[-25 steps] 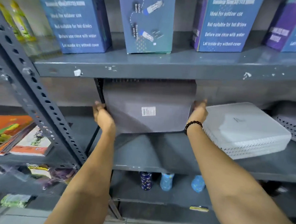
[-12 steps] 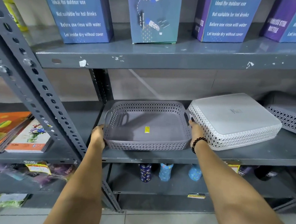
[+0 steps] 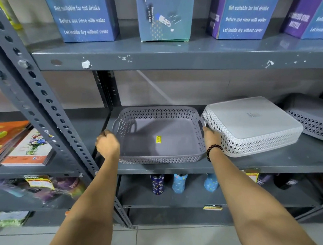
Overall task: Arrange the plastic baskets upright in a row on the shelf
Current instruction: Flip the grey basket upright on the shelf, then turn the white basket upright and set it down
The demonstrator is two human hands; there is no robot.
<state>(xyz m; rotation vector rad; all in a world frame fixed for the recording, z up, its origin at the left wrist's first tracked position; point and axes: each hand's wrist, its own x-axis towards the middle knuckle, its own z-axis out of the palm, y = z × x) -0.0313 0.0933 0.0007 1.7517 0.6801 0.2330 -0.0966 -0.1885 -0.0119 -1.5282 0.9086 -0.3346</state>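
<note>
A grey perforated basket (image 3: 157, 111) stands upright at the left end of the middle shelf (image 3: 279, 163), with a yellow sticker on its floor. My left hand (image 3: 108, 145) is curled against its left wall near the front corner. My right hand (image 3: 212, 135), with a black bead bracelet on the wrist, grips the right handle, wedged between this basket and a white basket (image 3: 251, 124). The white basket lies upside down just to the right. Another grey basket (image 3: 314, 120) lies upside down at the far right, partly cut off by the frame.
Blue and purple bottle boxes (image 3: 80, 13) stand on the shelf above. A slotted upright post (image 3: 44, 103) runs just left of my left hand. Notebooks (image 3: 19, 145) are stacked on the neighbouring shelf at left. Patterned bottles (image 3: 179, 183) stand on the shelf below.
One second ago I held the grey basket on edge with its bottom facing me. It has since been laid flat and upright on the shelf, and both hands have stayed at its sides.
</note>
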